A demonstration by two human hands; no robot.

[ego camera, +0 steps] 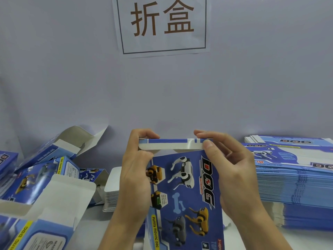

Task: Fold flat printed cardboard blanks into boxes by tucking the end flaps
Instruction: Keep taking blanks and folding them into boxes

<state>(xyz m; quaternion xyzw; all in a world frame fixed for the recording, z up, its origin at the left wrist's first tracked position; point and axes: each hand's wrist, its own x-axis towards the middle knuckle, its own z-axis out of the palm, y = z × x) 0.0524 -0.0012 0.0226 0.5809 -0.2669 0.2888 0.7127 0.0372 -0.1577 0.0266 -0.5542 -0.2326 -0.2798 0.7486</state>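
1. Box point(185, 192) stands upright at the desk's point(270, 239) near edge, top flap point(171, 144) bent over for tucking.
2. Left hand point(137, 170) and right hand point(232, 170) each pinch a flap end, steadying it.

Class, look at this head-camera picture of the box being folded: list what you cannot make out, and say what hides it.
- Head view: the box bottom end is cut off by the frame's lower edge.
- Its left side panel lies behind the left hand.
- Whether the top flap is tucked in yet: the fingers of both hands, including the right hand, cover its ends.
- Small print on the open boxes at left is blurred.
- The flat blanks run past the right edge, so the count is unclear.
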